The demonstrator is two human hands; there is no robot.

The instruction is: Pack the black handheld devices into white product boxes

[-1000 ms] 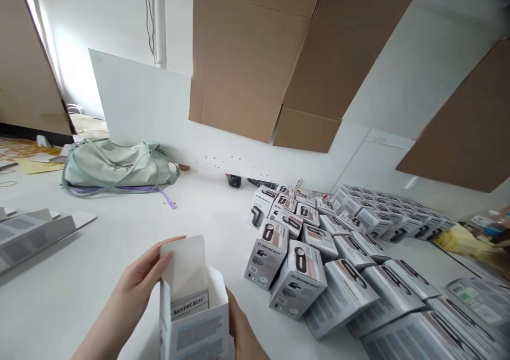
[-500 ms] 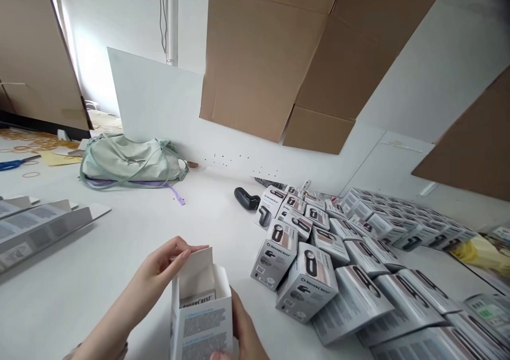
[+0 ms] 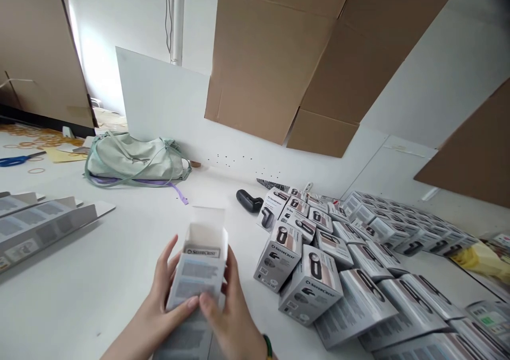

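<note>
A grey and white cardboard box is held between my hands, its top end open and the white flap standing up. Inside the opening shows a piece printed SilverCrest. My left hand grips the box's left side, thumb across the printed front. On the right side my right hand is closed round it, thumb also on the front. The box's lower end runs past the bottom of the view.
Rows of packed SilverCrest boxes stand on the right. A black curved device lies behind them. Flat cartons are at left. Farther back are a pale green bag and blue scissors on the white table.
My left hand has left the top flap and now grips the box's left side. The box has tilted back, showing more of its front. My right hand has moved up along it.
</note>
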